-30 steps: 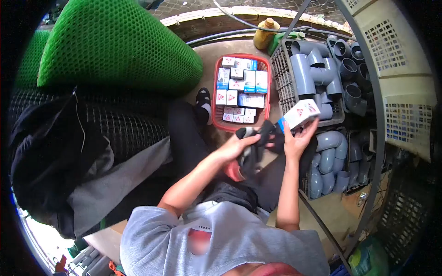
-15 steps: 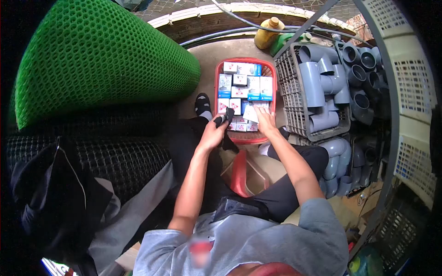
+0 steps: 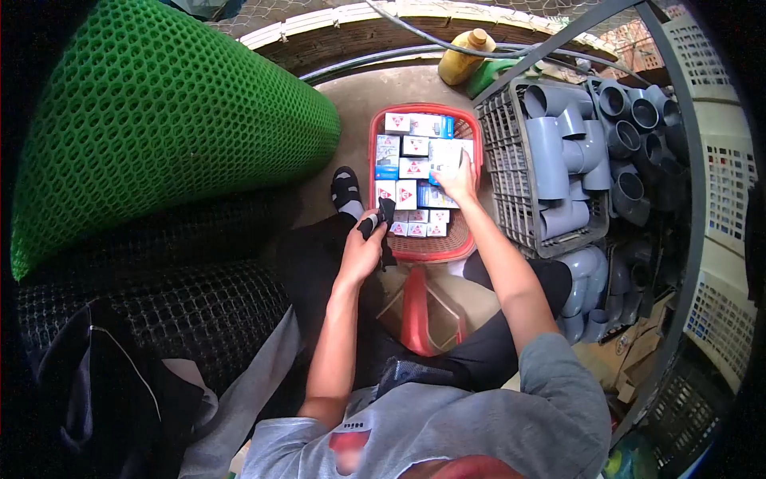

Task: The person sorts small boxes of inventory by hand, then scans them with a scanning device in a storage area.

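Observation:
A red basket (image 3: 373,142) on the floor ahead holds several small white-and-blue boxes. My right hand (image 3: 458,182) reaches into it and grips one white-and-blue box (image 3: 444,155) among the others at the basket's right side. My left hand (image 3: 363,250) stays near the basket's front left corner, closed on a black cloth (image 3: 384,217) that hangs from my fingers. I sit on a red stool (image 3: 417,307), with one foot in a black sandal (image 3: 345,187) left of the basket.
A grey crate (image 3: 504,172) of grey pipe elbows stands right of the basket, with more elbows (image 3: 577,291) below it. A green mesh roll (image 3: 159,120) and black mesh (image 3: 152,295) fill the left. A yellow bottle (image 3: 463,57) stands at the back. A metal frame bar (image 3: 694,207) curves at right.
My right hand brought the box from up at the right down into the basket, then shifted it toward the far right side. My left hand lowered with the cloth.

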Tool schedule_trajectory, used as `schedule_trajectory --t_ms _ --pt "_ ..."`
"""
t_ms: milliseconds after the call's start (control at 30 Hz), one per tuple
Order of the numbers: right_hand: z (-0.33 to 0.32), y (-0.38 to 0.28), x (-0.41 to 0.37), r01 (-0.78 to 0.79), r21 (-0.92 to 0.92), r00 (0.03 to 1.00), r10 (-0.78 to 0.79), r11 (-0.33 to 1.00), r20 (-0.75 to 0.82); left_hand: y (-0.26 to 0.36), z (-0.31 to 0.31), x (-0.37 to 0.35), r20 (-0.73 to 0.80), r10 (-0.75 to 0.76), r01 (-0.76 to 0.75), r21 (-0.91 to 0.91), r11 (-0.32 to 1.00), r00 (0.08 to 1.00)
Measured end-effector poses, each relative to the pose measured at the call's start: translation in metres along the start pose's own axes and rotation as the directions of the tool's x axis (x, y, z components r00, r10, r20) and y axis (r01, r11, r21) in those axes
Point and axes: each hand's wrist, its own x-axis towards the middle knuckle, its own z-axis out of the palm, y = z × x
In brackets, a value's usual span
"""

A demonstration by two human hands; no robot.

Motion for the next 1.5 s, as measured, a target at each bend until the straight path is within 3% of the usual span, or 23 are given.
schedule_trajectory --t_ms 67,100,167,333,433,533,600,633,667,733,800,867,1033,1133,1267,1333,1367,1400,1467,1500 --pt "0.01 0.0 0.002 -0.044 0.028 0.998 0.043 0.999 0.054 0.005 0.0 -0.001 -0.009 -0.017 0.017 -0.011 1.0 1.0" --pt "0.015 0.002 0.004 0.031 0.019 0.999 -0.032 0.999 0.043 0.008 0.0 -0.001 -0.01 -0.025 0.025 0.016 1.0 1.0" --pt "0.024 0.007 0.008 0.043 0.021 0.998 -0.044 0.999 0.048 0.007 -0.001 -0.002 -0.019 0.016 -0.014 0.091 0.996 1.0" --pt "0.024 -0.001 0.014 0.035 0.046 0.998 -0.037 0.998 0.058 0.005 0.0 -0.002 0.037 -0.026 0.023 0.073 0.997 0.999" --pt "0.017 -0.014 0.018 -0.021 -0.074 0.993 0.029 0.997 0.112 0.003 0.0 -0.003 0.025 0.022 -0.024 0.087 0.996 0.999" --pt "0.005 -0.026 0.025 -0.074 -0.122 0.996 0.079 0.99 0.037 -0.001 -0.002 -0.002 0.008 -0.063 0.062 0.071 0.996 0.998" --pt "-0.006 -0.038 0.032 -0.066 -0.27 0.996 0.046 0.961 -0.079 -0.01 -0.003 0.002 0.005 -0.032 0.032 0.086 0.996 0.999" --pt "-0.01 -0.036 0.042 0.036 -0.281 0.998 -0.049 0.959 -0.037 -0.015 -0.002 0.004 0.024 0.043 -0.045 0.094 0.995 0.999" --pt "-0.014 -0.035 0.053 0.036 -0.282 0.998 -0.047 0.959 -0.035 -0.021 -0.002 0.006 0.045 0.118 -0.122 0.101 0.987 0.992" --pt "-0.019 -0.038 0.074 0.42 -0.313 0.908 -0.393 0.852 0.146 -0.013 -0.001 0.003 0.052 0.082 -0.087 0.118 0.989 0.995" --pt "-0.018 -0.045 0.089 0.398 -0.268 0.912 -0.348 0.877 0.215 -0.012 -0.001 0.002 0.038 0.056 -0.06 0.106 0.993 0.998" --pt "-0.013 -0.044 0.108 0.541 -0.224 0.827 -0.464 0.811 0.319 -0.009 -0.001 0.002 0.04 0.057 -0.061 0.102 0.993 0.998" --pt "-0.006 -0.045 0.119 0.516 -0.29 0.833 -0.395 0.806 0.387 0.001 -0.001 0.0 0.036 -0.009 0.006 0.072 0.997 0.999" --pt "-0.019 -0.05 0.111 0.507 -0.191 0.82 -0.403 0.84 0.407 0.009 0.001 -0.002 0.051 -0.023 0.017 0.101 0.995 0.998" --pt "-0.05 -0.067 0.092 0.527 -0.18 0.844 -0.489 0.83 0.219 0.011 0.003 -0.003 0.034 0.081 -0.083 0.087 0.993 0.996" --pt "-0.095 -0.091 0.07 0.65 -0.142 0.759 -0.649 0.746 0.064 0.025 0.004 -0.008 0.008 -0.053 0.053 0.064 0.997 0.999" --pt "-0.126 -0.109 0.055 0.696 -0.142 0.713 -0.7 0.704 0.024 0.018 0.005 -0.006 0.002 0.0 0.0 0.069 0.998 1.0" --pt "-0.155 -0.124 0.043 0.729 -0.19 0.663 -0.747 0.658 -0.049 0.029 0.006 -0.01 0.024 -0.094 0.093 0.045 0.995 0.995" --pt "-0.229 -0.168 0.018 0.807 -0.279 0.501 -0.854 0.52 -0.14 -0.005 0.006 0.005 0.035 0.09 -0.091 0.045 0.995 0.995" --pt "-0.276 -0.203 -0.001 0.828 -0.35 0.401 -0.899 0.439 -0.179 -0.002 0.008 0.003 0.012 0.111 -0.111 0.045 0.993 0.994"
